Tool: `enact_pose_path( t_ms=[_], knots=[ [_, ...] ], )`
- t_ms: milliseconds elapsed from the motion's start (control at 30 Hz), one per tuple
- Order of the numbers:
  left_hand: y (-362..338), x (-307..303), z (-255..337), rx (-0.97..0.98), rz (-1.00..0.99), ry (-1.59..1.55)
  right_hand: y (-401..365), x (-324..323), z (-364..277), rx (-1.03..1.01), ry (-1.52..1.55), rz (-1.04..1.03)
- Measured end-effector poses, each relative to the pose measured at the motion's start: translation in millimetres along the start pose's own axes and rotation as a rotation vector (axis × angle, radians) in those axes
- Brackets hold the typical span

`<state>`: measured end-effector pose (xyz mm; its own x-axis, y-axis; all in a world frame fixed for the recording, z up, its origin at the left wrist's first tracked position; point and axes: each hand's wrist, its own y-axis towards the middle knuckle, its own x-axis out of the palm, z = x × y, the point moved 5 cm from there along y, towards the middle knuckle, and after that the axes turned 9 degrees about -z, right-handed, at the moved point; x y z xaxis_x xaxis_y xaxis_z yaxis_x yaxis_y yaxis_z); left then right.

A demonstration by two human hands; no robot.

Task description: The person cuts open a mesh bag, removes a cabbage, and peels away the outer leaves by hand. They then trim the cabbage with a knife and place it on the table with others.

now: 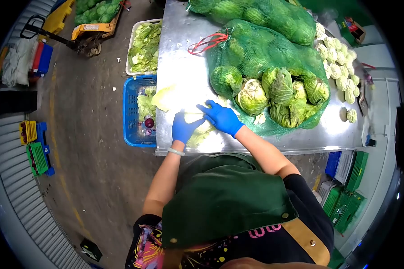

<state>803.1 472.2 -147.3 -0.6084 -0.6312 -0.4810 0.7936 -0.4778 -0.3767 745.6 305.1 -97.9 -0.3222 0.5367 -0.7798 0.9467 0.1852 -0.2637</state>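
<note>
Both my hands wear blue gloves over the metal table's front left part. A pale cabbage, washed out by glare, lies between them, its outline hard to make out. My left hand grips it from the left. From the right, my right hand presses on it, fingers reaching towards my left hand. Loose leaves lie below the hands, and a light leaf overhangs the table's left edge. Right of my hands, a green net sack gapes towards me, with several whole cabbages at its mouth.
A blue crate with leaves and a white tub of leaves stand against the left side of the metal table. A second net sack lies behind. Trimmed pale cabbages are piled at right. A pallet jack stands far left.
</note>
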Motion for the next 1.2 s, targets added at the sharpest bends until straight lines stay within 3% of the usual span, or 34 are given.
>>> enact_pose_path(
  t_ms=[67,133,167,200,267,333,400,467,567,733,867,967,1033,1067,1133,1200],
  knots=[
    [6.6,2.7,-5.2,0.018,0.025,0.001,10.5,7.5,10.4,-0.060,-0.105,0.104],
    [8.1,1.9,7.8,-0.018,-0.054,0.015,18.9,0.9,15.6,-0.017,0.010,0.045],
    [6.5,5.1,11.7,-0.054,-0.081,0.077,26.5,-2.5,32.4,0.146,0.028,0.075],
    [2.3,16.3,5.0,0.087,-0.001,0.264,35.2,-4.0,51.8,0.305,0.047,0.107],
    [-20.1,13.4,16.6,0.238,0.021,0.244,45.1,11.4,71.9,0.311,0.142,0.115],
    [-27.6,12.4,-1.2,0.244,0.030,0.188,35.4,15.0,48.8,0.159,0.322,0.137],
    [-32.3,10.1,-22.8,0.313,0.076,-0.015,30.5,30.0,54.5,0.233,0.387,0.097],
    [-43.1,11.0,-24.9,0.323,0.067,-0.003,33.1,31.9,84.6,0.479,0.136,0.182],
    [-42.9,9.8,-53.9,0.129,0.071,-0.269,29.5,32.3,87.7,0.410,0.140,0.220],
    [-22.1,6.2,-53.5,-0.072,0.079,-0.265,-11.9,-18.9,26.1,0.237,0.256,0.512],
    [-8.7,1.6,-32.1,-0.092,0.134,-0.394,-21.6,12.0,20.3,0.354,0.573,0.305],
    [-8.3,1.4,-15.8,-0.160,0.059,-0.577,-10.5,17.4,6.3,0.234,0.551,0.280],
    [-7.9,-4.4,-16.1,-0.228,-0.058,-0.155,-3.9,18.7,5.6,0.204,0.495,0.299],
    [-9.6,-5.5,-14.8,-0.228,-0.060,-0.149,-0.7,19.6,9.6,0.235,0.479,0.257],
    [-14.2,-12.8,14.1,0.004,0.052,0.196,2.5,17.8,10.3,0.268,0.463,0.218],
    [-8.1,-5.9,12.7,-0.056,-0.033,0.127,2.9,18.2,4.1,0.206,0.407,0.183]
  ],
)
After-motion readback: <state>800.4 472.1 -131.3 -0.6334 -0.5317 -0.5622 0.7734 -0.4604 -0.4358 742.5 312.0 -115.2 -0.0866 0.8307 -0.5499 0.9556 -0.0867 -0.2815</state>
